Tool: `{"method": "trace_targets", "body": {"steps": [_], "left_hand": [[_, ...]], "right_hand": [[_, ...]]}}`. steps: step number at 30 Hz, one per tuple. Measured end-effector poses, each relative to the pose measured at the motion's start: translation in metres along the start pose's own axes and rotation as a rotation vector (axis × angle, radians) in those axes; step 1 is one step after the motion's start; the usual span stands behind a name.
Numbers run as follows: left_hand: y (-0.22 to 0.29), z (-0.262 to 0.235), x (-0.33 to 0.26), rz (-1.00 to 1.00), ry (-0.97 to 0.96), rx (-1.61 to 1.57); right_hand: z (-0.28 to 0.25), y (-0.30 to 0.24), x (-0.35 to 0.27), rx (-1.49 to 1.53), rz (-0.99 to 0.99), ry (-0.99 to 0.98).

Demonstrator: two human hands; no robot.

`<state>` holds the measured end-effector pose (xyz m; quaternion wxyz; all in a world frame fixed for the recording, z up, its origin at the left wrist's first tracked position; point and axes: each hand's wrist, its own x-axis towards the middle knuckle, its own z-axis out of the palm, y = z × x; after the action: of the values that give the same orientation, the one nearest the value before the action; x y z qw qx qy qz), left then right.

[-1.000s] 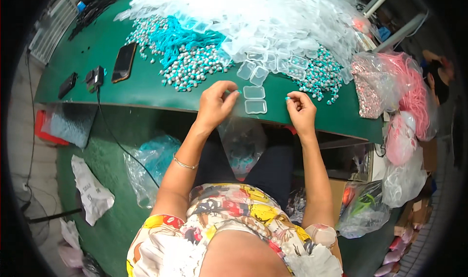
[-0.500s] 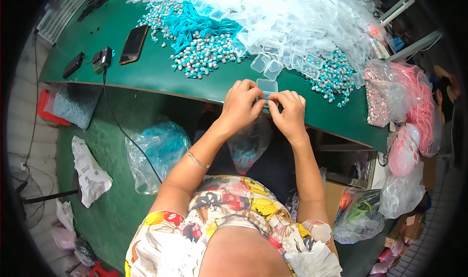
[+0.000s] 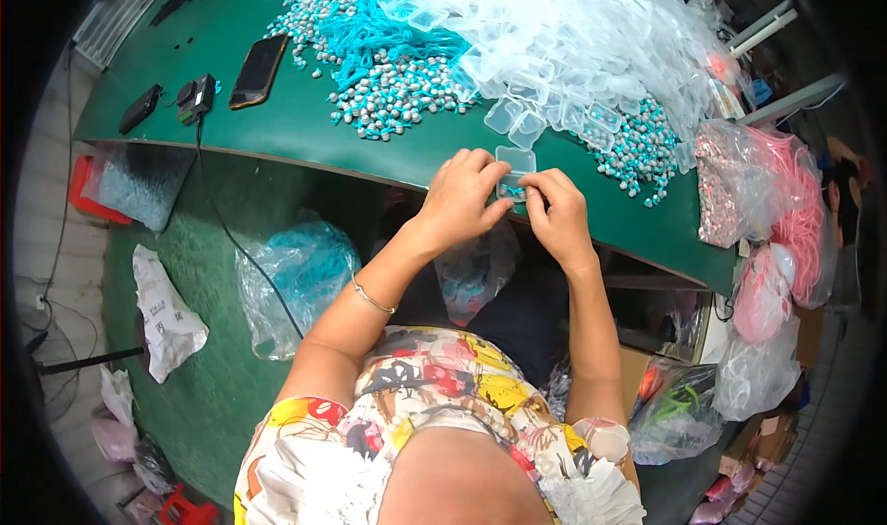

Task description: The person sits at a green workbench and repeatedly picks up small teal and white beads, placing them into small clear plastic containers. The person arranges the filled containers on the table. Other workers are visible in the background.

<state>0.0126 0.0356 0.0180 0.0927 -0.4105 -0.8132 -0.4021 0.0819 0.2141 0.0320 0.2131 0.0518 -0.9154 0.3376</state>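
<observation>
A small clear plastic box [image 3: 516,161] with its lid raised sits at the table's front edge. Some teal material [image 3: 514,192] shows in its lower half. My left hand [image 3: 462,197] grips the box's left side between thumb and fingers. At the opposite side, my right hand [image 3: 559,213] is closed, thumb and forefinger at the box's rim beside the teal material; what they pinch is too small to make out. Beyond lie loose clear boxes [image 3: 527,130], a heap of small grey-and-teal plugs [image 3: 388,105] and another such heap [image 3: 642,151] at the right.
Teal cords [image 3: 388,40] and a large mound of clear boxes [image 3: 573,26] cover the far table. A phone [image 3: 259,72] and a black device [image 3: 195,98] with a hanging cable lie at left. Bags of pink cords [image 3: 795,220] hang at right; a bag of teal material [image 3: 300,276] stands below.
My hands have moved slightly apart at the box, and teal material now shows inside it. The whole view has shifted a little.
</observation>
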Motion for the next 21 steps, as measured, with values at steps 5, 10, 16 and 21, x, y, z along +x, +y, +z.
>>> {"method": "trace_targets", "body": {"steps": [5,10,16,21], "left_hand": [[-0.001,-0.013,0.001,0.010,-0.085,0.062],[-0.018,-0.016,0.002,0.113,-0.020,0.048],[-0.023,-0.009,0.002,0.110,-0.009,0.042],[-0.022,-0.010,-0.002,0.086,0.004,0.042]], "right_hand": [[-0.010,-0.007,0.020,0.047,-0.010,0.007],[0.004,-0.002,0.069,-0.070,-0.198,0.042],[0.042,-0.014,0.141,-0.315,-0.430,0.131],[0.083,-0.016,0.194,-0.578,-0.501,0.119]]}}
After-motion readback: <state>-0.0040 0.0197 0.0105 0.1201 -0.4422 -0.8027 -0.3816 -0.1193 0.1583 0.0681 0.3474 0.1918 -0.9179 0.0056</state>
